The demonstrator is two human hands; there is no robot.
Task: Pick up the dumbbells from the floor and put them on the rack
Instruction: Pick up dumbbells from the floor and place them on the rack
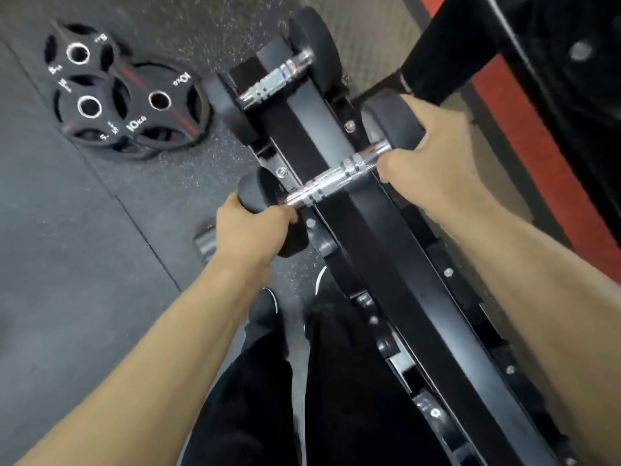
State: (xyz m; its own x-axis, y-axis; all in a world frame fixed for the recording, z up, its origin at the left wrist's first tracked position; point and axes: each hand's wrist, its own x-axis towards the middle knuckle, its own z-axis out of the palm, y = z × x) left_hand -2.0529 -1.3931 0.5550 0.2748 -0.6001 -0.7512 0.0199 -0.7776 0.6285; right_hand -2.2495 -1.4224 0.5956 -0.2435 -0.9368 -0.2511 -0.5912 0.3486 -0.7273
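Note:
A black dumbbell with a chrome handle (pixel 336 178) lies across the black rack (pixel 379 237), which runs from upper left to lower right. My left hand (pixel 250 227) grips its near black head. My right hand (pixel 426 153) wraps the far head and the handle's end. A second dumbbell (pixel 275 80) rests across the rack farther along. Part of another dumbbell (pixel 205 242) lies on the floor just left of my left wrist, mostly hidden.
Three black weight plates (pixel 127 102) lie stacked on the grey rubber floor to the upper left. My feet in dark shoes (pixel 268 307) stand next to the rack's base. A black frame and padded part (pixel 504 45) stand at the upper right over red flooring.

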